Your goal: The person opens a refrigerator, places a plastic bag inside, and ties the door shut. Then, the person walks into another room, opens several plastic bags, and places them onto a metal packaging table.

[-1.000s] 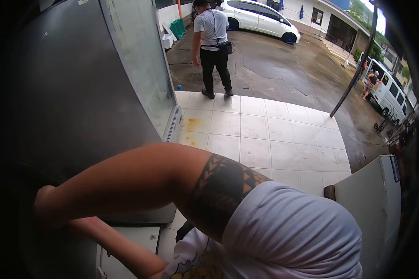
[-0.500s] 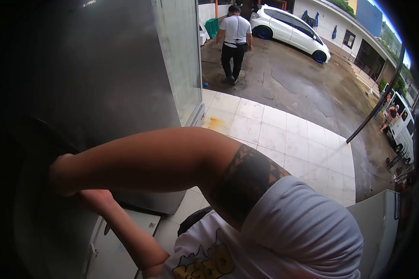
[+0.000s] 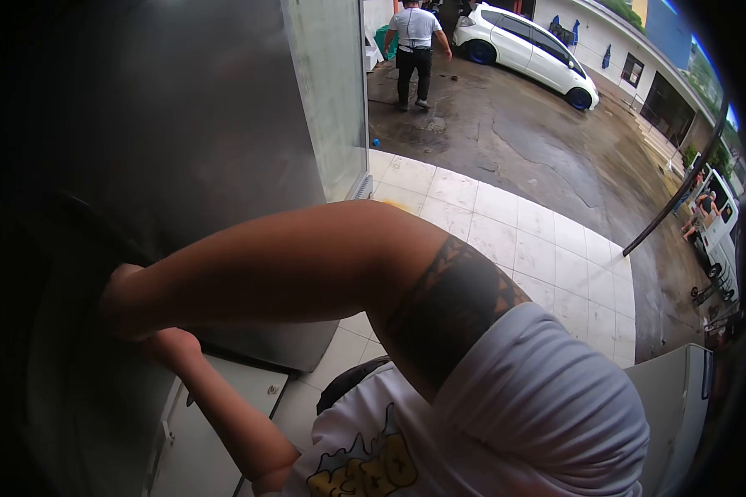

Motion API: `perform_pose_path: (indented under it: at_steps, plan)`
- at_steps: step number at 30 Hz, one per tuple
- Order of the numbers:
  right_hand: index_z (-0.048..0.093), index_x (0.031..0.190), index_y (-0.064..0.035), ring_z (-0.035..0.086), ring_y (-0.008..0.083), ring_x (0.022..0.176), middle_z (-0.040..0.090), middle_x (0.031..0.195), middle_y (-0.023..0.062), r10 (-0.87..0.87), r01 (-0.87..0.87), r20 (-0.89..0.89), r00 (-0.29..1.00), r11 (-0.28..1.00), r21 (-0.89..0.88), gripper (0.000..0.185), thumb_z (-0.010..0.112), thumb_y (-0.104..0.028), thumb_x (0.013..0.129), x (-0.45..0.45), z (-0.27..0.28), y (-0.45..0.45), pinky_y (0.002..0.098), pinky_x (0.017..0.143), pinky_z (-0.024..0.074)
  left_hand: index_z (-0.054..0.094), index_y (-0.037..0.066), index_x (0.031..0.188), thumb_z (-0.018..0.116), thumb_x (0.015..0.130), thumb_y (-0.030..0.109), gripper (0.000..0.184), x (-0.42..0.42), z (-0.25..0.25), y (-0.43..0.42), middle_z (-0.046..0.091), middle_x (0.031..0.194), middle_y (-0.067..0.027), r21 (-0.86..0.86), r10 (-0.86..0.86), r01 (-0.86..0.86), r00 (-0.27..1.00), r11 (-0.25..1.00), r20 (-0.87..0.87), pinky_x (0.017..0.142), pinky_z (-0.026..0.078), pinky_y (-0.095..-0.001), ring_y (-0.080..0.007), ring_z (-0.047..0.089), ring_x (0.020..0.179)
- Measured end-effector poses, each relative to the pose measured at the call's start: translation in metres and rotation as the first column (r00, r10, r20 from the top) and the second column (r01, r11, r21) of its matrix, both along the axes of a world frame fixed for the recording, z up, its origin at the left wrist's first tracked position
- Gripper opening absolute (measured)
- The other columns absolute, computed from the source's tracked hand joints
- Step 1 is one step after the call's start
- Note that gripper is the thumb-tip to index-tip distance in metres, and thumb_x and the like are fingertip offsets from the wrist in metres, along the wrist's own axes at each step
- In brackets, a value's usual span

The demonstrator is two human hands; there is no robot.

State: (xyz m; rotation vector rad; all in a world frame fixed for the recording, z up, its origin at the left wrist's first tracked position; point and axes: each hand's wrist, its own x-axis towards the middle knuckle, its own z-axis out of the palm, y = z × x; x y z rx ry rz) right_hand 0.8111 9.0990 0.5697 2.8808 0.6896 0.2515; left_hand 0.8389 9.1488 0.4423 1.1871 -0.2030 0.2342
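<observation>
My right arm, with a dark tattoo band near the white sleeve, reaches across to the left. My right hand is at its end, in deep shadow beside a large dark grey metal panel. Just below and touching or nearly touching it is my left hand, with that forearm rising from the bottom of the view. The fingers of both hands are lost in the dark, so anything they hold is hidden. Under the left forearm lies a white panel with a dark edge.
A glass-sided door or panel stands beside the metal panel. White floor tiles lead to wet pavement with a white car, a walking person and a leaning pole. At right are a white van and a grey-white cabinet.
My view has tilted a little, shifting the yard up and to the right. The walking person has moved farther off. Both hands stay close together in the shadow.
</observation>
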Motion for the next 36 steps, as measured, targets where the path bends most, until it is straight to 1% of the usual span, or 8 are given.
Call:
perform_pose_path:
  at_steps: [7, 10, 16, 23, 26, 31, 35, 36]
  plan:
    - [0.068, 0.135, -0.0114, 0.064, 0.0295, 0.128, 0.065, 0.14, 0.013, 0.179, -0.171, -0.161, 0.971, 0.983, 0.062, 0.04, 0.071, -0.017, 0.096, 0.063, 0.003, 0.011, 0.0422, 0.097, 0.0575, 0.055, -0.003, 0.138, 0.062, 0.1, 0.025, 0.048, -0.004, -0.008, 0.005, 0.066, 0.124, -0.0168, -0.059, -0.133, 0.131, 0.991, 0.99, -0.034, 0.093, 0.052, -0.0321, -0.0199, 0.065, 0.108]
    - [0.067, 0.136, -0.0166, 0.06, 0.0293, 0.131, 0.063, 0.14, 0.008, -0.185, 0.08, -0.348, 0.919, 0.952, -0.296, 0.039, 0.062, -0.027, 0.099, 0.056, 0.026, 0.009, 0.0473, 0.103, 0.0516, 0.056, -0.004, 0.135, 0.065, 0.1, 0.024, 0.046, -0.025, 0.002, 0.001, 0.067, 0.116, -0.0128, -0.048, -0.156, 0.157, 0.987, 0.986, 0.027, 0.086, 0.051, -0.0293, -0.0145, 0.063, 0.097]
    - [0.065, 0.139, -0.0094, 0.063, 0.0293, 0.129, 0.062, 0.144, 0.0129, 0.196, -0.252, -0.199, 0.96, 0.916, -0.312, 0.041, 0.067, -0.017, 0.099, 0.103, -0.013, 0.029, 0.0411, 0.101, 0.0549, 0.056, -0.005, 0.136, 0.064, 0.1, 0.026, 0.048, -0.001, -0.011, -0.003, 0.067, 0.125, -0.0173, 0.032, -0.012, 0.011, 0.999, 0.999, 0.038, 0.097, 0.052, -0.0324, -0.0208, 0.067, 0.11]
    - [0.062, 0.14, -0.0106, 0.065, 0.0282, 0.122, 0.063, 0.138, 0.0126, 0.064, -0.079, -0.167, 0.984, 0.993, -0.089, 0.042, 0.063, -0.021, 0.1, 0.068, -0.013, 0.01, 0.0408, 0.099, 0.0548, 0.048, -0.004, 0.147, 0.058, 0.102, 0.048, 0.069, -0.007, -0.007, -0.006, 0.056, 0.144, -0.0235, 0.075, -0.059, 0.062, 0.998, 0.995, -0.032, 0.11, 0.048, -0.0377, -0.026, 0.06, 0.129]
    - [0.067, 0.132, -0.0129, 0.066, 0.028, 0.118, 0.067, 0.128, 0.0109, -0.031, 0.031, -0.017, 0.999, 0.999, -0.01, 0.037, 0.063, -0.022, 0.097, 0.059, -0.03, 0.005, 0.0421, 0.096, 0.0547, 0.061, 0.0, 0.124, 0.061, 0.099, 0.04, 0.047, 0.002, -0.019, -0.01, 0.065, 0.111, -0.0121, -0.186, -0.206, 0.223, 0.973, 0.957, 0.104, 0.088, 0.053, -0.0317, -0.0183, 0.065, 0.098]
    - [0.074, 0.123, -0.016, 0.068, 0.0277, 0.113, 0.073, 0.116, 0.0086, -0.289, 0.229, 0.352, 0.89, 0.952, 0.204, 0.032, 0.063, -0.022, 0.093, 0.008, -0.049, 0.005, 0.0439, 0.092, 0.0545, 0.061, 0.003, 0.109, 0.058, 0.099, 0.03, 0.029, -0.021, -0.016, 0.003, 0.056, 0.092, -0.0047, 0.011, -0.305, 0.305, 0.951, 0.952, 0.058, 0.073, 0.047, -0.0281, -0.0129, 0.055, 0.08]
    - [0.067, 0.091, -0.0063, 0.065, 0.0311, 0.087, 0.065, 0.089, 0.0088, 0.03, -0.344, 0.522, 0.853, 0.783, 0.518, 0.021, 0.072, -0.024, 0.081, -0.129, -0.064, -0.14, 0.0455, 0.078, 0.0522, 0.06, 0.005, 0.097, 0.056, 0.099, 0.022, 0.018, -0.044, -0.008, 0.015, 0.049, 0.077, 0.0013, 0.247, -0.351, 0.341, 0.936, 0.907, -0.003, 0.061, 0.042, -0.0253, -0.0085, 0.046, 0.066]
    - [0.064, 0.091, -0.0061, 0.064, 0.0342, 0.086, 0.063, 0.086, 0.0108, -0.012, -0.325, 0.47, 0.883, 0.706, 0.63, 0.02, 0.073, -0.022, 0.082, -0.155, -0.099, -0.18, 0.0458, 0.079, 0.0523, 0.05, 0.01, 0.084, 0.054, 0.096, 0.014, 0.013, -0.064, 0.003, -0.007, 0.027, 0.068, 0.0058, 0.127, -0.159, 0.154, 0.987, 0.98, 0.024, 0.052, 0.025, -0.0244, -0.0061, 0.025, 0.058]
